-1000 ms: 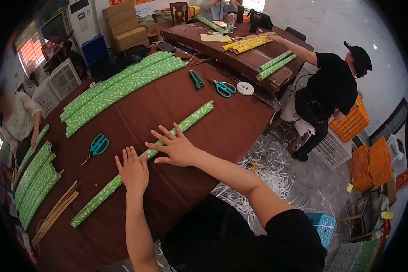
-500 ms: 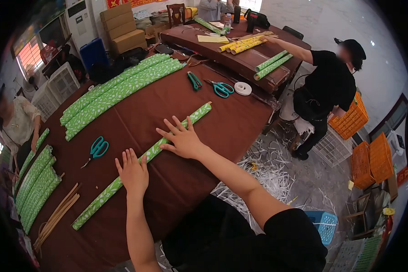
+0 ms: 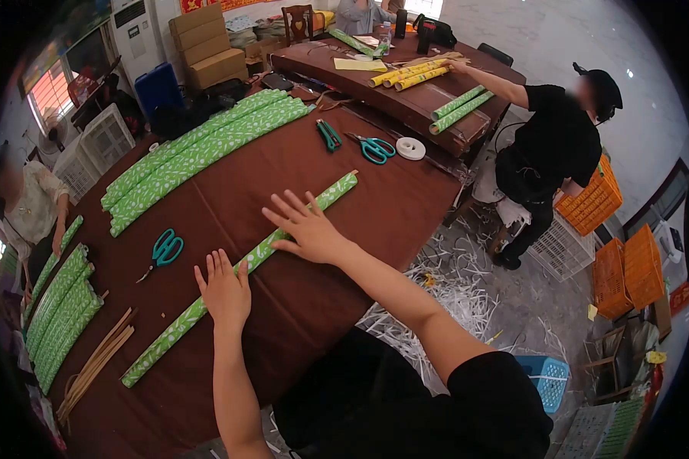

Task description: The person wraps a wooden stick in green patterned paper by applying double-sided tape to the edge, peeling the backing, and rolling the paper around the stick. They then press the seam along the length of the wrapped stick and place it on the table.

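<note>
A long roll of green wrapping paper with a white leaf print (image 3: 180, 327) lies slantwise on the brown-covered table. Both my hands rest on it palm down. My left hand (image 3: 226, 294) is flat, fingers outstretched, across its lower middle part. Farther up the roll, my right hand (image 3: 308, 232) lies with its fingers spread. Neither hand is wrapped around the roll. A thin stick end shows at the roll's far tip. Teal-handled scissors (image 3: 167, 246) lie left of the roll, and a second pair of scissors (image 3: 377, 150) lies beyond it.
Green rolls (image 3: 207, 157) lie at the table's far left, others (image 3: 65, 317) at the near left beside thin sticks (image 3: 99, 363). A utility knife (image 3: 328, 135) and white tape (image 3: 410, 148) lie at the back. A person (image 3: 551, 138) reaches toward yellow rolls (image 3: 409, 74). Paper shreds (image 3: 444, 298) cover the floor.
My right hand has shifted slightly up and to the left over the roll. My left hand and the roll look nearly still. The person at right moves a yellow roll slightly.
</note>
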A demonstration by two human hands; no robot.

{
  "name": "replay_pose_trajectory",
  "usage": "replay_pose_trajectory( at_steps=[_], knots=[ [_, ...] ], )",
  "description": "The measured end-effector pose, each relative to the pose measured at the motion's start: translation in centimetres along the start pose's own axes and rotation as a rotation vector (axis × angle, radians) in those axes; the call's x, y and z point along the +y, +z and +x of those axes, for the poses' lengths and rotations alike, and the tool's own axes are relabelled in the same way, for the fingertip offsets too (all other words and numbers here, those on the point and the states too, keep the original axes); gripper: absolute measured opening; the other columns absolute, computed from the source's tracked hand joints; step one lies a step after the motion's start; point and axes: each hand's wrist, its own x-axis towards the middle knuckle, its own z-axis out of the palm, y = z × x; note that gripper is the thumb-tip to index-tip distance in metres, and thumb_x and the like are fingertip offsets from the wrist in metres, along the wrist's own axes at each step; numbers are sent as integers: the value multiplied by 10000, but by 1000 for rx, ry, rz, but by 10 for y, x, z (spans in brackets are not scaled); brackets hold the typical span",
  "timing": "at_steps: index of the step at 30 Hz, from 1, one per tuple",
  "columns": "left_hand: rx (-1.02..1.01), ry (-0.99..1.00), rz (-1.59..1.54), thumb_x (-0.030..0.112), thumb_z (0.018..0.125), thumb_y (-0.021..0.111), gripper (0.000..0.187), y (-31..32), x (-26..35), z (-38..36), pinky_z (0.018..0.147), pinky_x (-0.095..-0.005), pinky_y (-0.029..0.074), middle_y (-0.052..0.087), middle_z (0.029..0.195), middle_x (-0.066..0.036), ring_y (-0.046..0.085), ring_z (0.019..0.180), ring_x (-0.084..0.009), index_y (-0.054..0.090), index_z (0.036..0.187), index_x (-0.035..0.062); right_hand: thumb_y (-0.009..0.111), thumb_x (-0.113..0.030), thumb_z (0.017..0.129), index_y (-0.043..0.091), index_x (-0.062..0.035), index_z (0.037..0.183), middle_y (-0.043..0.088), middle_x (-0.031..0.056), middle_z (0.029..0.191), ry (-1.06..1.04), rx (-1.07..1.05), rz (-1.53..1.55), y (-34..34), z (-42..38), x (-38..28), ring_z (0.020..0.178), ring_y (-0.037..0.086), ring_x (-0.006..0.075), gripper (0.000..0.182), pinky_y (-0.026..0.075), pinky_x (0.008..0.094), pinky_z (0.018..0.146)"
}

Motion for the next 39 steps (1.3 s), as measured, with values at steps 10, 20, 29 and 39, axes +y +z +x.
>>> replay_pose_trajectory(
  at_steps=[10,20,29,39],
  knots=[
    [-33,2,9,414,1040,280,610,-4,1,0,1191,-461,105,438,1453,-181,329,1409,-273,380,1419,-53,439,-647,909,338,-120,1484,305,95,1547,-282,-139,88,16,-8,-36,1465,190,281,787,103,542,1174],
    [41,16,-9,417,1022,341,609,2,-1,0,1182,-461,130,479,1422,-180,359,1393,-268,424,1390,-62,465,-630,904,305,-187,1505,265,80,1565,-301,-143,8,6,-12,-27,1472,165,282,764,118,557,1163],
    [26,11,-14,425,1032,314,617,3,-1,0,1188,-457,123,472,1428,-177,351,1397,-267,413,1398,-61,468,-570,933,279,-209,1517,265,72,1570,-24,-142,-180,-29,-41,61,1451,230,300,712,129,552,1161],
    [18,8,-2,433,1034,301,623,2,1,-1,1192,-452,120,465,1436,-168,338,1405,-261,415,1400,-58,390,-582,963,243,-230,1528,224,77,1586,219,-172,-221,-46,-49,89,1475,150,292,682,83,552,1169]
  ],
)
